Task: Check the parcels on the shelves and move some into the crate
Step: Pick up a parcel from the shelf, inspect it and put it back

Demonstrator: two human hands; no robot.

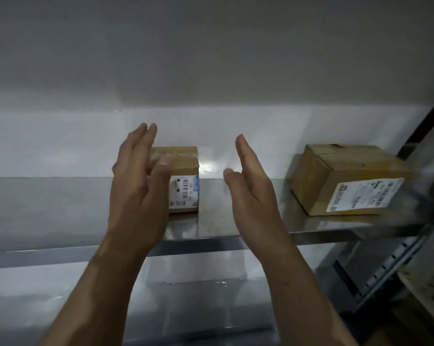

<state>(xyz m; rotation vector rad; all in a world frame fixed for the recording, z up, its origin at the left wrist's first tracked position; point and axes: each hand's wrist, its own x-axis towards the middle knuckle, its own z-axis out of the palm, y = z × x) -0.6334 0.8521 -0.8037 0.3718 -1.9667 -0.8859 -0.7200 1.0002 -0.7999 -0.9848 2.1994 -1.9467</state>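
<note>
Supervisor: Status of the hands?

Inspector: Both released. The left hand [138,181] and the right hand [250,186] are raised with fingers straight and palms turned toward each other, holding nothing. They bracket the small parcel [183,181], a stance suited to clasping a box by two opposite sides.

Supervisor: Contact with it?

Inspector: The right hand stands clear of the parcel's right face, with bare shelf [48,203] showing between them. The left hand overlaps the parcel's left side in the view, so contact there cannot be confirmed.

Supervisor: Location of the parcels?

Inspector: The small parcel sits upright on the metal shelf, set toward the back near the white wall [61,146]. Its barcode label [184,192] faces the person, which lets it be checked without turning the box. The larger parcel [348,181] lies on the same shelf, well apart to the right and turned at an angle, with its own label on the near face.

Supervisor: Progress?

Inspector: Judged early. Both parcels are on the shelf and neither is lifted. No crate is identified in this view.

Supervisor: Requirement for the next move?

Inspector: In the inspector's judgement, both palms should close evenly on the side faces. Pressure from one side alone would likely push the small parcel along the smooth metal.
</note>
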